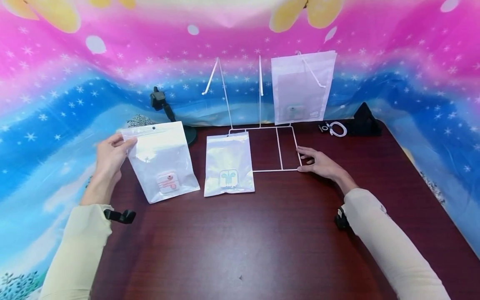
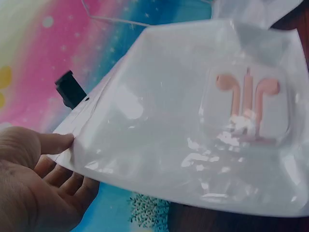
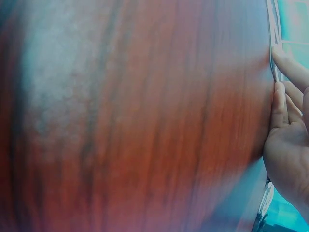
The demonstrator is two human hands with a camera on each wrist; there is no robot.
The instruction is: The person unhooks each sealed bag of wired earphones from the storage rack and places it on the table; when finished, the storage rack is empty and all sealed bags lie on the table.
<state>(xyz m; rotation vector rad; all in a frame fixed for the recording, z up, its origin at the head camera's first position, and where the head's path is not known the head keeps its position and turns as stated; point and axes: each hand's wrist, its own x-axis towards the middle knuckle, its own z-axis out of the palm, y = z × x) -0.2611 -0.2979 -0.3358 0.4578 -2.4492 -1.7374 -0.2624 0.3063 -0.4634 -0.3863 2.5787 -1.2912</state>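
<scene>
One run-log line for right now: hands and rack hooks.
Left hand: pinches pink-earphone bag by top corner; Right hand: at wire rack base; Right hook: hung bag; Left hook: bare; Middle hook: bare

Covered, cropped and blurred spots across my 3 views
The white bag [image 1: 161, 154] partly hides my left hand [image 2: 43, 183] and the black stand [image 1: 169, 111]; the middle bag [image 1: 229, 158] covers part of the wire rack [image 1: 279, 149]. My sleeves [image 1: 397, 241] run off the head view's bottom edge. The label [image 1: 314, 114] on the hanging bag [image 1: 285, 89] is too small to read. In the right wrist view, the worktop [image 3: 145, 121] blurs and the picture's edge crops my right hand [image 3: 287, 150].
</scene>
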